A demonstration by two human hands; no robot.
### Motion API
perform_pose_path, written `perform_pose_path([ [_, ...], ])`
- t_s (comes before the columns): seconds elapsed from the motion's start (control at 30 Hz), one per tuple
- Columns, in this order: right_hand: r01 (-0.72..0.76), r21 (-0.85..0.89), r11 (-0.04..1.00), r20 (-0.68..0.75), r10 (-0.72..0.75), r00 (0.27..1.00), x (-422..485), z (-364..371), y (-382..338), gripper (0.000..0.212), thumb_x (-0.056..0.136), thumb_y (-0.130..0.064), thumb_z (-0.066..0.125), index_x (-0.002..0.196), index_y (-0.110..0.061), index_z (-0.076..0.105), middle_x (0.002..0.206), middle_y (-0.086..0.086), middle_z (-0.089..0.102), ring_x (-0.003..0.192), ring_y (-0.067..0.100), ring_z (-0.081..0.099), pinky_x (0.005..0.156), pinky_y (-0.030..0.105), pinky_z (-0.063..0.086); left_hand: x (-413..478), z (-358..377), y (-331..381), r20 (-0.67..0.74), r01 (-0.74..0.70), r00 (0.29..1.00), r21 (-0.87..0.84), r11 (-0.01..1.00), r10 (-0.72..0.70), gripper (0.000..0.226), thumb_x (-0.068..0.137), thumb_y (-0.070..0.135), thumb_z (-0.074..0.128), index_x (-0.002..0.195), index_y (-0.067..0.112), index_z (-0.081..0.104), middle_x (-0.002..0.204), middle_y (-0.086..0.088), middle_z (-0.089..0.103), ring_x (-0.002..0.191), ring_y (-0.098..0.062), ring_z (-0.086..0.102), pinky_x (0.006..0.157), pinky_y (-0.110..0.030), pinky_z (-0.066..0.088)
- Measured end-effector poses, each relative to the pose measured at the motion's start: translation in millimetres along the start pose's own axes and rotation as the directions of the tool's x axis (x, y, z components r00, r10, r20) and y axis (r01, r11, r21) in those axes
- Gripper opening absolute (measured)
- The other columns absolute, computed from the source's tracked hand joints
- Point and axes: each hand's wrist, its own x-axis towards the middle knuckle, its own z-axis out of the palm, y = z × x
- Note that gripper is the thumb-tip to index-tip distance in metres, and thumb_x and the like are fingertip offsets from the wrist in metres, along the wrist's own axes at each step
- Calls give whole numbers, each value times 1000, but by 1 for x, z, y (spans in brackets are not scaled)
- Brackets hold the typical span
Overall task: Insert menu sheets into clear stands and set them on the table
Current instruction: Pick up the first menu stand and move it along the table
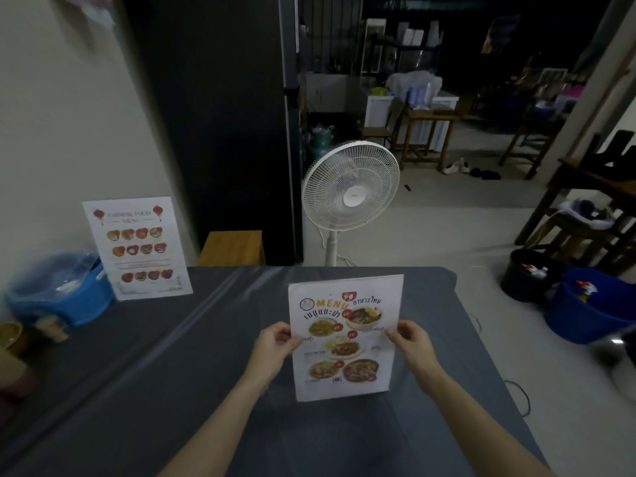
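A clear stand holding a Thai food menu sheet (346, 339) is upright over the middle of the grey-covered table (172, 373). My left hand (275, 349) grips its left edge and my right hand (413, 342) grips its right edge, thumbs on the front. Whether its base touches the cloth I cannot tell. A second stand with a Chinese food menu (137, 247) stands at the table's far left, leaning near the wall.
A blue tub with a clear lid (65, 294) and small jars sit at the table's left edge. A white pedestal fan (351, 187) stands just beyond the far edge, beside a wooden stool (230, 247). Black and blue buckets (578, 304) rest on the floor to the right.
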Motion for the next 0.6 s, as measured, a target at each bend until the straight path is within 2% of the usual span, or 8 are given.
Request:
perform_pose_path([
  [0.13, 27, -36, 999, -44, -28, 999, 3, 2, 2, 14, 87, -7, 62, 92, 6, 61, 91, 15, 70, 86, 29, 68, 71, 34, 55, 8, -4, -6, 49, -70, 996, 10, 997, 70, 6, 87, 7, 66, 91, 3, 68, 95, -8, 76, 90, -19, 73, 81, -34, 60],
  [0.2, 40, -55, 998, -59, -43, 997, 4, 1, 1, 14, 87, -8, 63, 90, 5, 62, 89, 14, 70, 83, 28, 68, 68, 32, 55, 12, -6, -5, 64, -113, 992, 22, 993, 111, 7, 87, 7, 66, 92, 2, 69, 96, -8, 76, 90, -18, 72, 80, -32, 60],
  [0.33, 44, -106, 993, -58, -50, 997, 10, -4, -3, 15, 87, -14, 64, 89, 1, 63, 89, 12, 72, 83, 25, 70, 71, 37, 58, 23, -3, 2, 61, -148, 987, 23, 989, 147, 11, 88, 8, 66, 96, 2, 70, 96, -5, 75, 90, -16, 72, 77, -25, 59],
  [0.47, 74, -166, 983, -87, -89, 992, 27, -21, -17, 12, 87, -17, 63, 86, -4, 64, 88, 8, 71, 83, 23, 68, 67, 31, 54, 48, 9, 18, 75, -173, 983, 35, 984, 170, 11, 87, 11, 68, 95, 4, 71, 95, -4, 75, 87, -12, 71, 75, -25, 58],
  [0.6, 97, -221, 970, -114, -125, 986, 51, -48, -29, 10, 88, -17, 61, 79, -15, 62, 91, 8, 71, 85, 24, 68, 76, 41, 57, 74, 36, 37, 87, -197, 978, 59, 979, 192, 11, 88, 12, 67, 94, 3, 70, 93, -6, 74, 85, -16, 70, 73, -28, 57],
])
